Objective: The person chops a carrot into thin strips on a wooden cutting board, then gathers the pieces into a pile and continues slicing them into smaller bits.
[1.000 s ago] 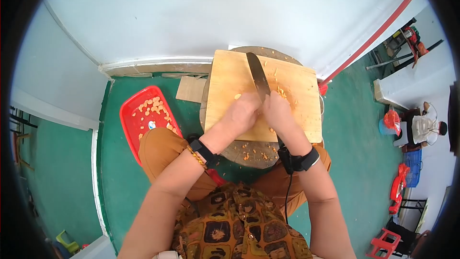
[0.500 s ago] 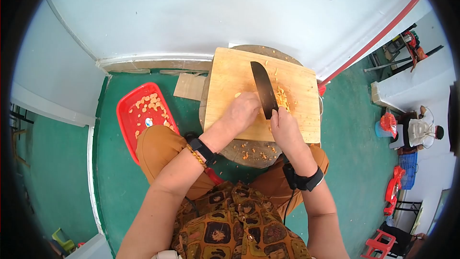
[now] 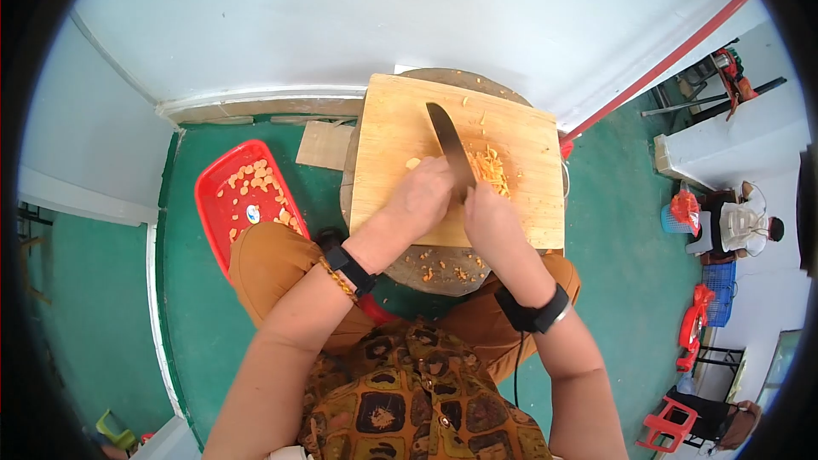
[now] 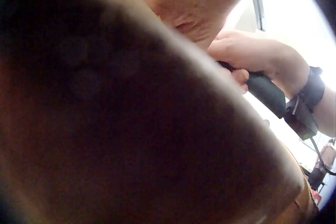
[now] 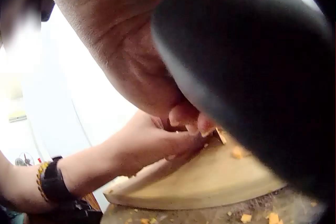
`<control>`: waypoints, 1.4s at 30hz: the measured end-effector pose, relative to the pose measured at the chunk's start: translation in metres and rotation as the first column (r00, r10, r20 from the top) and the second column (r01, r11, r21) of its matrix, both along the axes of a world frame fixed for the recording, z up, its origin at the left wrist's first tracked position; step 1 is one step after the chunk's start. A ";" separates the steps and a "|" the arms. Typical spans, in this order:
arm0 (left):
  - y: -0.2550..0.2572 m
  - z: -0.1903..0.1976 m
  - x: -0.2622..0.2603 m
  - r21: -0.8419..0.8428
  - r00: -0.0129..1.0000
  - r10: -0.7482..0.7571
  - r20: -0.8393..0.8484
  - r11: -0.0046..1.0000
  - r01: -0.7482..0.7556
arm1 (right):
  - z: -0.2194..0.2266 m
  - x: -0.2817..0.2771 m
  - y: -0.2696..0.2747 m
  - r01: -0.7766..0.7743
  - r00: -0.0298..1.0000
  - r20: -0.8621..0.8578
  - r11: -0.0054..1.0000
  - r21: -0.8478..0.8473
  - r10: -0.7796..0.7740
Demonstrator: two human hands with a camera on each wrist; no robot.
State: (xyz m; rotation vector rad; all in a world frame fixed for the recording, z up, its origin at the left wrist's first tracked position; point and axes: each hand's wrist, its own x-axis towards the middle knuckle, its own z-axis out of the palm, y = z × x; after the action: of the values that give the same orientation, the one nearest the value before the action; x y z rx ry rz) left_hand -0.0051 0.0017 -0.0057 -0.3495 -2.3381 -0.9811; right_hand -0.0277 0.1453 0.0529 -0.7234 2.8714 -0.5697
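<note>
**Knife and carrot on the board: handling notes**

Knife, dark broad-bladed, black-handled [image 3: 450, 152], lies tip toward the far edge of the pale rectangular wooden cutting board [image 3: 400, 119], blade running back to the near middle of the board. Right hand [image 3: 490, 217] is closed round the handle; in the left wrist view its fingers wrap the black grip fully, no gap showing. Left hand [image 3: 423, 192] sits just beside the blade on its left, fingers curled down onto the board. The right wrist view shows the fingertips [image 5: 185, 115] pinching something small and orange against the wood; the piece itself is mostly hidden, so its shape cannot be told.

Pile of fine orange carrot shreds [image 3: 489, 163] lies touching the right side of the blade, toward the board's right edge. One loose orange bit [image 3: 412, 163] lies left of the left hand.

Judgement on handling: the knife looks stiff, with weight forward in the blade; hold belongs on the handle only. The shreds look light, damp and easily scattered; best gathered by scooping, not pinching. The small held piece is likely slippery, with little to grip.

Board rests on a round dark wooden block [image 3: 443, 268] with orange scraps on its near rim. Red rectangular plastic tray [image 3: 213, 204] with orange chunks sits on the green floor [image 3: 622, 273], left of the block.
</note>
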 end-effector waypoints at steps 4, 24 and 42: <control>-0.002 0.002 0.004 0.004 1.000 -0.006 0.028 1.000 0.006 | -0.021 -0.024 -0.019 -0.056 0.996 -0.074 0.994 -0.090 0.049; -0.014 -0.003 0.002 -0.002 0.999 0.041 0.033 0.999 -0.041 | 0.004 0.003 0.011 0.012 1.000 0.023 0.993 -0.116 -0.009; -0.010 -0.004 0.005 -0.054 0.999 0.037 0.038 0.998 -0.035 | -0.027 -0.040 -0.022 -0.131 0.991 -0.049 0.989 -0.069 0.128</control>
State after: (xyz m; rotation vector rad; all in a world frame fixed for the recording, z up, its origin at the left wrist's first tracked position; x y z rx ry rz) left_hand -0.0005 -0.0080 -0.0099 -0.3104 -2.4011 -0.9173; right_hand -0.0681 0.1235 0.0260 -0.9378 2.8295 -0.6507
